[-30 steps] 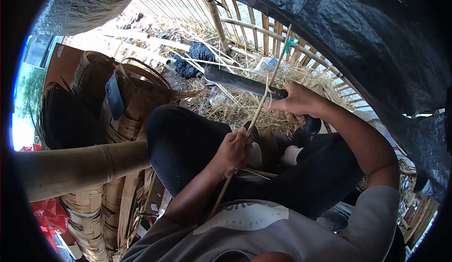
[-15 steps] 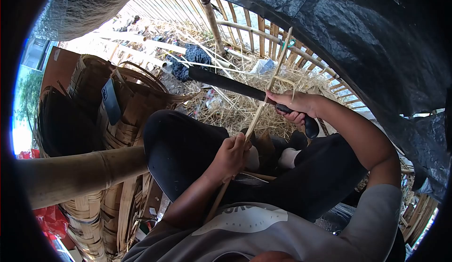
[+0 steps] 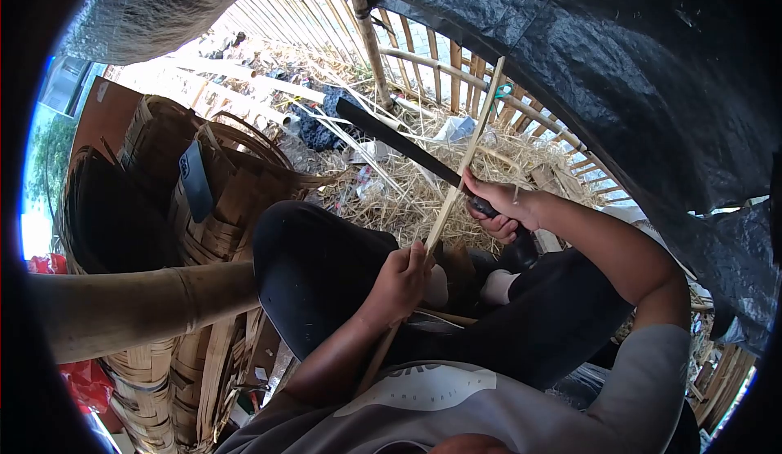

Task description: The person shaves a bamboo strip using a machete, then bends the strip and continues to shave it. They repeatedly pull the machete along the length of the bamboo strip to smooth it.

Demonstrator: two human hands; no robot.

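Observation:
My left hand (image 3: 399,281) is closed around a long, narrow bamboo strip (image 3: 450,203), which runs slantwise from my lap up toward the fence. In my right hand (image 3: 498,207) is the dark handle of a machete (image 3: 401,143). Its long black blade points up and to the left and crosses the strip just beside my right fingers. My right thumb lies along the strip where blade and bamboo meet. The fingers of both hands partly hide what they grip.
Pale shavings (image 3: 383,201) litter the ground beyond my legs. Left of my knee stand a woven bamboo basket (image 3: 224,234) and a thick bamboo pole (image 3: 147,303). A slatted fence (image 3: 436,67) rises ahead, and a dark tarp (image 3: 603,71) hangs at the right.
My right hand and the machete have shifted slightly down and left, and the blade has turned so it looks narrower. My left hand has barely moved on the strip.

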